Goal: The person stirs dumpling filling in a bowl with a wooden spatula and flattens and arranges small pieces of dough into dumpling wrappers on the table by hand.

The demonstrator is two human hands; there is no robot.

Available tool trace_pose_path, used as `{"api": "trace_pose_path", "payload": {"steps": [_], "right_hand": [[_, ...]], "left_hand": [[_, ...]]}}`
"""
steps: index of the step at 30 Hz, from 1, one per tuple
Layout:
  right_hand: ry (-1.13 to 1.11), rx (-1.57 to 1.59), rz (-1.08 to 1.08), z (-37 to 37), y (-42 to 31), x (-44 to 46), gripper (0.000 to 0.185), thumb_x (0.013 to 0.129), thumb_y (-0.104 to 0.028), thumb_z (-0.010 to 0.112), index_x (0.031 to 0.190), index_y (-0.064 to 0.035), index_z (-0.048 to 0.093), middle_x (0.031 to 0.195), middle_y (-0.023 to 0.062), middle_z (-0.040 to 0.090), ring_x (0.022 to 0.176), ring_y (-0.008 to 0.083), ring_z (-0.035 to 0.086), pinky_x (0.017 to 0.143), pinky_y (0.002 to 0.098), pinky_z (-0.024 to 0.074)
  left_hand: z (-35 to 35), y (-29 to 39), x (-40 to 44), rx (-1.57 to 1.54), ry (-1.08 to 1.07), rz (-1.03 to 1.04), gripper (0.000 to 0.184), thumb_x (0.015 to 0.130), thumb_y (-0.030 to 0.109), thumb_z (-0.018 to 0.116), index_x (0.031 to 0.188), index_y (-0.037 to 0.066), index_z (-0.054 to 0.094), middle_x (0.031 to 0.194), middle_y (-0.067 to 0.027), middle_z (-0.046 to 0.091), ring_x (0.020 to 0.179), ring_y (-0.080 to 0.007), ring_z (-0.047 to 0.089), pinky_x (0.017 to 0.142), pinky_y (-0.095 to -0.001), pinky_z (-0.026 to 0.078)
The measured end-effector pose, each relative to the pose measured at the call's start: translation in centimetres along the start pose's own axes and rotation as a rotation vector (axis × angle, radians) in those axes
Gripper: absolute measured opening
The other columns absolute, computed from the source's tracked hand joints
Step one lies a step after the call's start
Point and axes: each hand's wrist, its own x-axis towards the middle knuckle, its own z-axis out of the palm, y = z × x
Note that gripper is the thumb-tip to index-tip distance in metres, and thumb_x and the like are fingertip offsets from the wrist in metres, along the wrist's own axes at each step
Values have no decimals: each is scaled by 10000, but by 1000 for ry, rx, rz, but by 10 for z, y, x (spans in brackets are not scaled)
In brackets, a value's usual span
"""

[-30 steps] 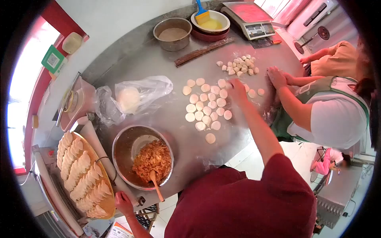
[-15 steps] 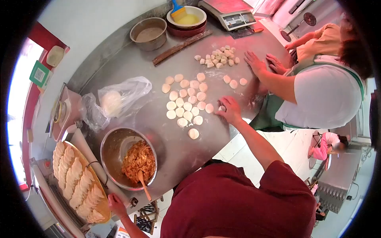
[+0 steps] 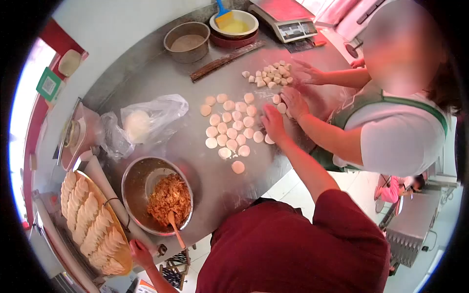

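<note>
"Where is the person's right hand?"

"Over the grey metal table, at the right-hand edge of a cluster of flat, round, cream-coloured dough discs. Its fingers are bent, neither flat nor fisted. Blur hides what is under them, so whether it has hold of a disc cannot be told."

"And the left hand?"

"It is loosely curled beside the end of a yellow, rounded tray. Whether it grips the rim or only rests near it is unclear; perhaps it steadies the person's lean."

"Why are the discs laid out so?"

"They spread leftward from the right hand in a single layer, presumably to limit sticking. A few lie between it and a co-worker's bare hand. Beyond the right hand, small, cream dough lumps sit bunched together."

"What lies between the person's two hands?"

"A wide, round steel bowl of crumbly, orange-brown mixture. A brown wooden spoon leans over its rim, handle toward the person, probably for easy reach."

"And past the left hand?"

"Pale, folded dumplings in overlapping rows on the tray, likely to save room."
</note>
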Motion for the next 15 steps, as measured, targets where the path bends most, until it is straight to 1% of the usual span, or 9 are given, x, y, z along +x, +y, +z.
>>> {"api": "trace_pose_path", "payload": {"steps": [1, 3, 5, 6, 9, 10, 12, 14, 15], "right_hand": [[39, 64, 143, -8, -1, -9, 378, 832, -202, 565, 1182, -66, 517, 1158, 165, 542, 1099, 323, 497, 938, 413, 377], [120, 184, 464, -42, -31, -35, 350, 816, -157, 574, 1141, -39, 521, 1064, 190, 576, 1001, 342, 549, 860, 395, 433], [-48, 129, 531, -30, -28, -74, 316, 806, -151, 585, 1092, -30, 525, 1004, 186, 581, 948, 344, 563, 806, 408, 447], [-131, 101, 557, -29, -28, -78, 300, 800, -149, 590, 1067, -26, 527, 974, 185, 584, 921, 344, 570, 779, 414, 455], [-100, 258, 372, 2, -34, -26, 272, 809, -148, 578, 1044, -26, 517, 939, 166, 577, 880, 349, 571, 738, 442, 455], [-21, 147, 181, 10, -28, 2, 267, 809, -136, 569, 1047, -28, 514, 943, 169, 574, 882, 355, 569, 740, 451, 453], [-18, -21, 73, 33, -12, 60, 240, 825, -117, 534, 1048, -31, 511, 966, 175, 571, 903, 368, 563, 753, 461, 454], [-64, -129, 104, 51, -7, 103, 246, 818, -80, 509, 1060, -37, 504, 1002, 178, 562, 919, 368, 566, 750, 458, 466], [-33, -179, 56, 55, -12, 123, 277, 796, -50, 511, 1072, -42, 497, 1019, 179, 552, 915, 361, 574, 736, 454, 476]], "left_hand": [[-1, -6, -6, 12, -21, 0, 98, 899, 118, 492, 893, 25, 523, 818, -183, 572, 737, -383, 551, 612, -447, 428], [-4, -5, -8, 35, -10, -14, 102, 898, 120, 493, 889, 24, 526, 806, -181, 574, 732, -385, 553, 610, -447, 428], [0, -2, -1, 18, 18, -7, 104, 897, 121, 495, 882, 23, 530, 792, -179, 575, 720, -385, 556, 603, -446, 428], [-1, -1, -1, -5, 29, -4, 105, 896, 120, 497, 877, 23, 532, 785, -177, 576, 711, -384, 557, 597, -445, 428], [-1, 5, -2, 1, 66, -5, 105, 894, 118, 503, 865, 23, 537, 768, -172, 580, 687, -382, 561, 578, -441, 429], [-1, 7, -1, 18, 76, -3, 105, 893, 117, 506, 861, 22, 539, 764, -171, 581, 680, -381, 562, 571, -440, 429], [-7, 14, 0, 25, 62, -1, 100, 891, 112, 508, 856, 23, 537, 756, -168, 576, 668, -382, 559, 560, -439, 425], [-10, 20, 1, 39, 67, 16, 99, 890, 109, 508, 850, 23, 535, 746, -168, 568, 658, -383, 553, 552, -440, 421], [-10, 22, 1, 48, 81, 28, 101, 890, 109, 506, 847, 22, 533, 740, -168, 564, 653, -383, 549, 549, -441, 418]]}}
